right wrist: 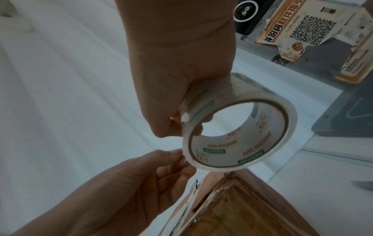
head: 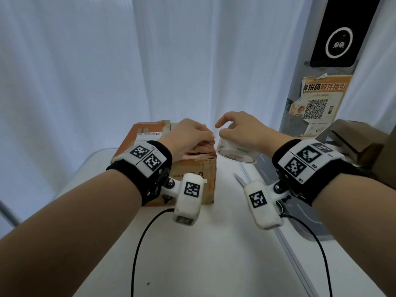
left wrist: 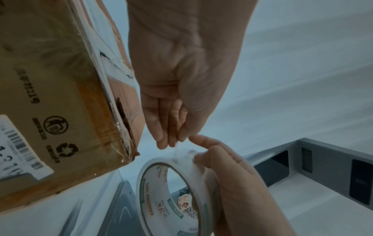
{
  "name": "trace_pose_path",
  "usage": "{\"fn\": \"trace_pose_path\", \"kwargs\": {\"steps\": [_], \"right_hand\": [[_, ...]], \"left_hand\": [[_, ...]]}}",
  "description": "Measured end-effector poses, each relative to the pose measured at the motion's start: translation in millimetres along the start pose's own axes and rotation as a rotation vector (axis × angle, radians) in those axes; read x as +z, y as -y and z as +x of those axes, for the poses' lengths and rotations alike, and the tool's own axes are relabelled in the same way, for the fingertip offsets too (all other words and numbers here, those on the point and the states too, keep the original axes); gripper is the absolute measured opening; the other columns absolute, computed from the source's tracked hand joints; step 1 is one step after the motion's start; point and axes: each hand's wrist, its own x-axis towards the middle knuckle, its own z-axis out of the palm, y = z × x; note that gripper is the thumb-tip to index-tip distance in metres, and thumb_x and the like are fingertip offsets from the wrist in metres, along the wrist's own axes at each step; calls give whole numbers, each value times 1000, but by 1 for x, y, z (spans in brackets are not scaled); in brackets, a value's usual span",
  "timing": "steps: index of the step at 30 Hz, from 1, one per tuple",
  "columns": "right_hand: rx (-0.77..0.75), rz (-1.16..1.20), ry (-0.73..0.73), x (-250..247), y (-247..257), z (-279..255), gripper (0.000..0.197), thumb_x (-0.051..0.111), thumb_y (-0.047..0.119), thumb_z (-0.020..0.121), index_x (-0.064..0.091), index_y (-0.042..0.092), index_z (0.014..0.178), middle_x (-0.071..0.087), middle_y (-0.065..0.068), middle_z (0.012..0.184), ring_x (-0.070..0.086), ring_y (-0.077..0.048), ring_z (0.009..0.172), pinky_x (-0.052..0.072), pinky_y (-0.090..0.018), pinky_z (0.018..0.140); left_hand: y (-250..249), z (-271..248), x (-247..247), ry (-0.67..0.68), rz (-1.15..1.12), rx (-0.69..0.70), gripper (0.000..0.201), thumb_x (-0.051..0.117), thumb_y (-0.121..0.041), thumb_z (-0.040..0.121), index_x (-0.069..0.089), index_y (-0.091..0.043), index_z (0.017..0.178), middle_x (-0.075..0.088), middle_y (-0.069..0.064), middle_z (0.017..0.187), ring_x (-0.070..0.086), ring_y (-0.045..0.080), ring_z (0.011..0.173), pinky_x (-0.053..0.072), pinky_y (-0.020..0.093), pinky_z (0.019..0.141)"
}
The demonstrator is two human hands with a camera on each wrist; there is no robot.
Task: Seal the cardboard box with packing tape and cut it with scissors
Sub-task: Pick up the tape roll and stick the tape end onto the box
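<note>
A worn brown cardboard box (head: pixel 192 168) with old labels stands on the white table (head: pixel 214 254). Just right of its top right corner my right hand (head: pixel 221 130) grips a roll of clear packing tape (head: pixel 234 152), index finger lifted. My left hand (head: pixel 209 137) hovers over that corner. In the left wrist view its fingertips (left wrist: pixel 161 140) pinch the loose tape end, a thin strip running to the roll (left wrist: pixel 171 191). The right wrist view shows the roll (right wrist: pixel 272 140) held above the box (right wrist: pixel 232 207). A scissor blade tip (head: pixel 239 180) pokes out behind my right wrist camera.
A grey flat device (head: pixel 304 224) lies on the table's right side. Behind it a grey post carries a black panel (head: pixel 340 39) and a torn orange QR sticker (head: pixel 317 103). A brown carton (head: pixel 364 144) sits far right. White curtains hang behind; black cables trail from both wrists.
</note>
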Motion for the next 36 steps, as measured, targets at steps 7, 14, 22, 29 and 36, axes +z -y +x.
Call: {"fn": "trace_pose_path", "kwargs": {"steps": [7, 14, 22, 29, 36], "right_hand": [[-49, 15, -36, 4, -1, 6, 28, 57, 21, 80, 60, 24, 108, 52, 5, 75, 51, -8, 65, 39, -24, 59], [-4, -142, -54, -3, -13, 2, 26, 62, 41, 81, 68, 19, 94, 60, 6, 90, 56, -10, 84, 46, -28, 76], [117, 257, 3, 1, -22, -15, 54, 64, 51, 80, 69, -2, 93, 56, 0, 59, 48, -2, 42, 39, -13, 43], [131, 207, 20, 6, -20, -20, 36, 64, 32, 84, 71, -3, 88, 65, -4, 66, 57, -12, 56, 46, -22, 54], [68, -83, 52, 13, -13, -20, 30, 63, 36, 83, 72, 8, 90, 70, -5, 93, 62, -17, 85, 48, -28, 72]], "left_hand": [[0, 3, -12, -34, 163, 39, 16, 66, -14, 87, 66, 0, 79, 69, 1, 62, 61, 9, 55, 53, 22, 61], [1, 3, -4, -157, 242, 144, 20, 66, -23, 88, 65, -7, 75, 68, -3, 61, 63, 11, 58, 57, 28, 67], [4, -8, -6, -172, 290, 85, 22, 57, -25, 93, 61, -7, 81, 72, 14, 88, 65, 17, 70, 58, 27, 76], [5, -15, -8, -170, 252, 63, 11, 61, -12, 90, 61, -8, 80, 73, 19, 90, 66, 18, 68, 58, 27, 76], [2, -18, -7, -172, 391, 99, 17, 60, -13, 91, 65, -6, 76, 70, 9, 68, 67, 15, 60, 58, 28, 75]]}}
